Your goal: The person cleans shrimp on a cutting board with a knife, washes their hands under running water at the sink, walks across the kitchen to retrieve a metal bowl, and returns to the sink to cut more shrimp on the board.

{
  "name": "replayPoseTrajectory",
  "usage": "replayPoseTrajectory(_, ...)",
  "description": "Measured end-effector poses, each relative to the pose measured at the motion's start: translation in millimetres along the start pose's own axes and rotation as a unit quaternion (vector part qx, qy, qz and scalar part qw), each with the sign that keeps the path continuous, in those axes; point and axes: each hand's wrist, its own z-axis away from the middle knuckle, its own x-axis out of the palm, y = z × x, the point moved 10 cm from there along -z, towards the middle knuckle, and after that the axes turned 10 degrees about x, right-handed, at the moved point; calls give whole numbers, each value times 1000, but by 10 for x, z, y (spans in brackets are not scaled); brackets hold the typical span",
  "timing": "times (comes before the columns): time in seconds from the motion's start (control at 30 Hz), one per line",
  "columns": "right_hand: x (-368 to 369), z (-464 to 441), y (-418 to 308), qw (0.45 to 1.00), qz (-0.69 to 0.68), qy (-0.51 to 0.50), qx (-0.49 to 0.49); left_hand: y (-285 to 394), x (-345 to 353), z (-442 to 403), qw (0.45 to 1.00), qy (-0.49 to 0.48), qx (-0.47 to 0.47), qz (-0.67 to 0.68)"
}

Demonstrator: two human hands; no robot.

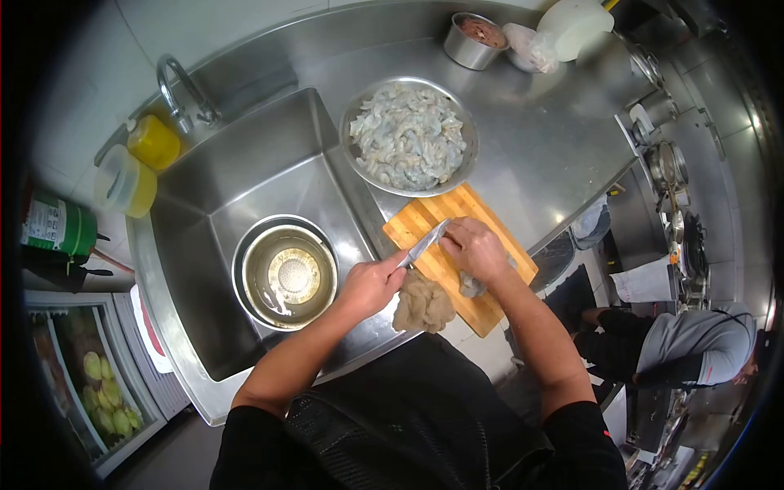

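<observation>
My left hand [370,287] is closed around the handle of a knife [427,242]. The blade points up and right over a wooden cutting board [484,302]. Beside the blade's tip, my right hand [478,250] has its fingers bent together in a pinch; what they hold is hidden. A small greyish, wet-looking piece [472,284] lies on the board below that hand. Next to my left hand, a crumpled brown cloth [423,303] rests at the board's lower left edge. Above the board stands a metal bowl [474,159] heaped with peeled raw shrimp [408,136].
On the left is a steel sink [184,269] with a metal pot [245,282] of water inside and a faucet [175,90]. Yellow liquid containers [153,142] stand at its rim. A metal pot [472,51] sits at the counter's back. Another person [694,347] is at right.
</observation>
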Motion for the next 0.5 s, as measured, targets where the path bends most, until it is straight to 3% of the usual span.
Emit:
replayPoseTrajectory(0.17,11,5,8,1000,-2,-13,6,-29,-213,339,1000,26,16,3)
replayPoseTrajectory(0.27,32,-12,36,999,-4,-49,22,-18,-391,418,1000,-4,-25,18)
replayPoseTrajectory(0.4,9,-88,57,993,17,-93,76,18,-448,380,998,67,-17,-8)
replayPoseTrajectory(0.5,87,-99,84,993,18,-106,41,160,-310,311,997,70,-6,-12)
